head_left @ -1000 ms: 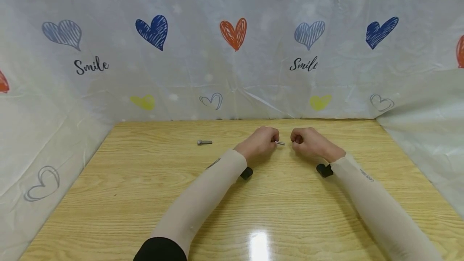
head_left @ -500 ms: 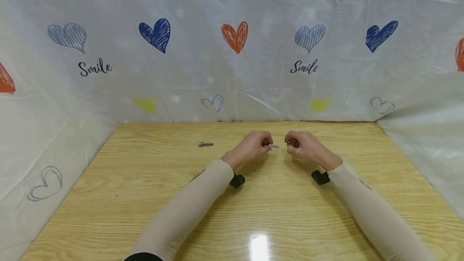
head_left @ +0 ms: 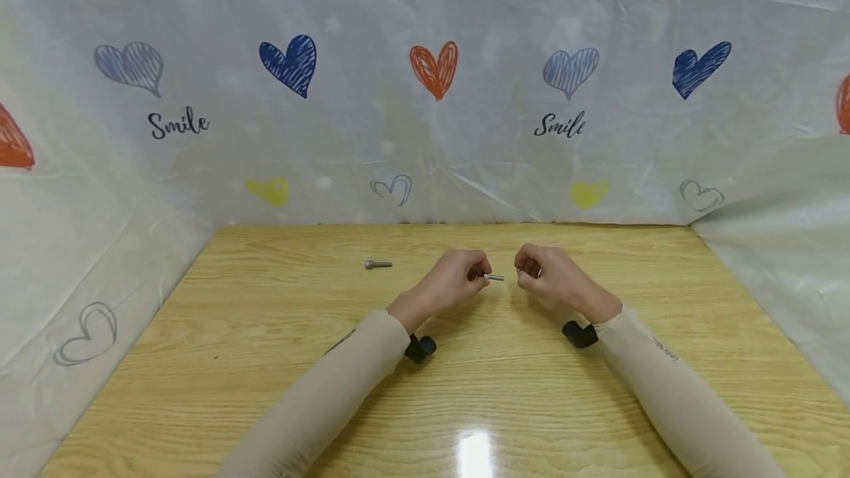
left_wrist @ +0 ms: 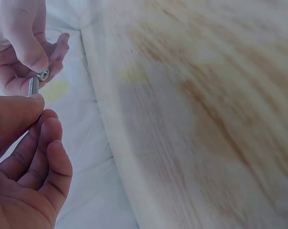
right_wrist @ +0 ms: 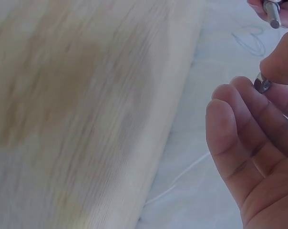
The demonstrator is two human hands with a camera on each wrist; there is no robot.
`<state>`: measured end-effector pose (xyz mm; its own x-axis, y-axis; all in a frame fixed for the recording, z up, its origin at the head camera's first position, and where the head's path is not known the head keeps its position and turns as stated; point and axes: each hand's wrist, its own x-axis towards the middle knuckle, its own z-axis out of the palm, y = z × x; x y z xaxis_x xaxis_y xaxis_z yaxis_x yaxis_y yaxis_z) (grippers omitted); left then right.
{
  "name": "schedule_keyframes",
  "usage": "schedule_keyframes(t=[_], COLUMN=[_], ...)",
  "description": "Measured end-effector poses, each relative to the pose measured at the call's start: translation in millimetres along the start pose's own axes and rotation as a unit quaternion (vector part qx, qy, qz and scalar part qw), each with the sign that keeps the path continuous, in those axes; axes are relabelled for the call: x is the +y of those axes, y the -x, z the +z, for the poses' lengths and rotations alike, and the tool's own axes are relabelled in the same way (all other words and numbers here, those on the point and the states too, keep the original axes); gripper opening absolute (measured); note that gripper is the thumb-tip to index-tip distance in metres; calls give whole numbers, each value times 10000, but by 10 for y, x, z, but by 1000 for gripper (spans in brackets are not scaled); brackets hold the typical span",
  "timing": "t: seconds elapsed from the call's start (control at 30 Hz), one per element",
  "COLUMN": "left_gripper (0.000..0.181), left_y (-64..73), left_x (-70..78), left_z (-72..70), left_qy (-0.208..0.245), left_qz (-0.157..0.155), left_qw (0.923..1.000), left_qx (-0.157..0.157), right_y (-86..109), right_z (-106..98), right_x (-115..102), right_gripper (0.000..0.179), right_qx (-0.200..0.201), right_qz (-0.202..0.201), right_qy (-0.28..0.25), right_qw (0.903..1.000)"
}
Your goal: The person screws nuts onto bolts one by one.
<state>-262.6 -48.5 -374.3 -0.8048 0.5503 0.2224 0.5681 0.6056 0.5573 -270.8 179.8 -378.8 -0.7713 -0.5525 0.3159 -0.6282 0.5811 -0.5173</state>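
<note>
My left hand (head_left: 451, 275) pinches a silvery bolt (head_left: 494, 277) between thumb and fingers, its threaded end pointing right. In the left wrist view the threads of this bolt (left_wrist: 34, 87) stand out past the thumb; its head is hidden by the fingers. Facing it, my right hand (head_left: 554, 275) pinches a small metal nut (right_wrist: 262, 84) with thumb and forefinger, the other fingers loosely spread. A short gap separates the nut from the bolt's tip. Both hands are raised slightly over the wooden table (head_left: 505, 389).
A second bolt (head_left: 378, 264), with a socket-type head, lies on the table to the left of my hands. A white cloth (head_left: 491, 161) printed with hearts hangs behind the table and at its sides. Black wrist cameras (head_left: 420, 349) sit under both wrists.
Both hands have moved left and a little nearer to me, carrying the bolt and the nut. The loose bolt lies where it was; the view has shifted slightly.
</note>
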Motion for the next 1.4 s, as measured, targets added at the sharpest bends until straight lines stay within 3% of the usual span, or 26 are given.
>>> schedule_keyframes(t=[0.33,0.83,1.4], left_gripper=[5,5,5], left_y=[166,389,547], left_x=[29,-41,-68], left_z=[-53,-134,-173], left_qy=[90,208,407], left_qz=[87,48,125], left_qw=[9997,9984,9951], left_qx=[227,522,888], right_y=[-4,-17,-58], right_z=[107,208,286], right_x=[-101,-252,-431], right_gripper=[12,10,11], right_qx=[168,207,372], right_qz=[-219,-425,-917], right_qy=[-173,-388,-543], right_qw=[9995,9981,9936])
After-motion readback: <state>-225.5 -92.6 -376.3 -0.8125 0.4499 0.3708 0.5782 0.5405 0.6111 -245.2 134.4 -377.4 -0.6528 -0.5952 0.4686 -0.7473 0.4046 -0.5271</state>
